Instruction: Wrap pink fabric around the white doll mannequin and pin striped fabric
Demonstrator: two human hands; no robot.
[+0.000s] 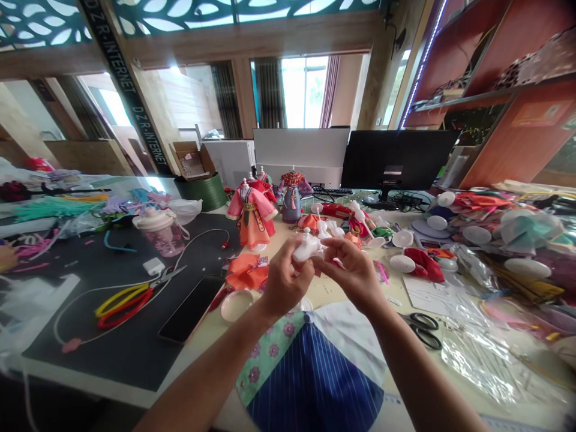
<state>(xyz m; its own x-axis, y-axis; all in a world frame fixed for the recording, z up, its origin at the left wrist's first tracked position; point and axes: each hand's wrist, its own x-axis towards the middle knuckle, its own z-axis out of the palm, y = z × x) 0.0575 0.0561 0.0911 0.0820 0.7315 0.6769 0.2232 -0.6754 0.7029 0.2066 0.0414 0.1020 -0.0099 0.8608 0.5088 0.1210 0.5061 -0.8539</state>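
A small white mannequin torso (306,247) with a knobbed neck is held up over the table. My left hand (287,279) wraps its fingers and thumb around it. Close against its right side, my right hand (353,270) is closed in a pinch; what sits between the fingertips is hidden. Below my hands lies a round cloth (310,372) with navy striped, green floral and white panels. Just beyond are more white mannequin parts (332,228). Orange fabric (247,272) and a small round dish (236,305) are to the left of my left hand.
Dressed doll forms (250,216) stand at the back before the monitors (400,157). Left are yellow-and-red-handled scissors (128,304), a phone (192,309) and a pink cup (161,231). Black-handled scissors (425,330), plastic bags (481,360) and heaped fabric (486,210) lie right.
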